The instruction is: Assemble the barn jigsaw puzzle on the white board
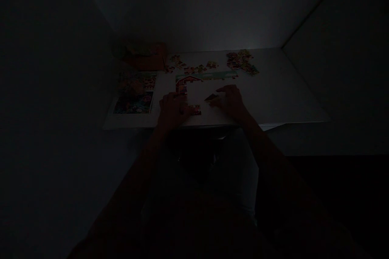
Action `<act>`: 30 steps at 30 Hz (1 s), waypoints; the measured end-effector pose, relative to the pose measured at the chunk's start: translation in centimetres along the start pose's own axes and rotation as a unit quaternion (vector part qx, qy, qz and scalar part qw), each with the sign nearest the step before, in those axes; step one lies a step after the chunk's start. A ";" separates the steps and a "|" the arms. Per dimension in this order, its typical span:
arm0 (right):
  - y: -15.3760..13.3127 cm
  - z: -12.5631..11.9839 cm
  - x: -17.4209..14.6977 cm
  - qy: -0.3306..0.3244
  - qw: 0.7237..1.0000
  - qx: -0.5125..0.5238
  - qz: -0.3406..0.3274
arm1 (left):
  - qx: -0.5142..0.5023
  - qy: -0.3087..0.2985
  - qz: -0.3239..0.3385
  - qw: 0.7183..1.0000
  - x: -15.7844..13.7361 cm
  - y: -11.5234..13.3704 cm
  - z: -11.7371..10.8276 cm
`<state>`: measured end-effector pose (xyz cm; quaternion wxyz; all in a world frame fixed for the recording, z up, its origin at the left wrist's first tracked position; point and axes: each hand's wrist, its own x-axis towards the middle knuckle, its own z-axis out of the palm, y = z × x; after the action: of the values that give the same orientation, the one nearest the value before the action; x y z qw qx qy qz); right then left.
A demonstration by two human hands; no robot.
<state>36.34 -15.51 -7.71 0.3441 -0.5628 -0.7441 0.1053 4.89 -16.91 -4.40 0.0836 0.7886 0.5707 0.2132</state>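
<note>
In dim light, a partly joined jigsaw puzzle [190, 78] lies on the white table, with a red barn at its upper left and a green strip along the top. My left hand [172, 109] rests flat over its lower left corner, hiding part of the left edge. Beside its thumb shows a joined bottom section [196, 110]. To the right, my right hand [231, 101] pinches a dark puzzle piece [210, 97] between thumb and fingers, over bare table inside the puzzle outline. Fine details of this piece are too dark to make out.
Loose puzzle pieces [240, 61] are heaped at the back right, and more pieces [194, 69] lie behind the puzzle. An orange box [152, 58] stands at the back left. In front of it lies a picture sheet [133, 103]. Walls enclose the table [282, 89].
</note>
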 end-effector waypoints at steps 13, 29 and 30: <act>-0.3 0.7 -0.3 0.046 0.995 -0.082 0.028 | 0.014 0.008 0.017 1.000 -0.1 -0.1 0.2; -1.3 -1.3 -0.4 -0.111 0.990 0.039 -0.075 | 0.005 0.007 0.026 1.000 -0.1 -0.5 0.8; -1.5 -1.2 -0.4 -0.119 0.989 0.030 -0.086 | 0.006 0.008 0.029 1.000 -0.1 -0.4 0.8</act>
<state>36.05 -16.68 -6.15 0.2771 -0.4693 -0.8223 0.1636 4.82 -16.79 -5.28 0.0680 0.8034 0.5498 0.2183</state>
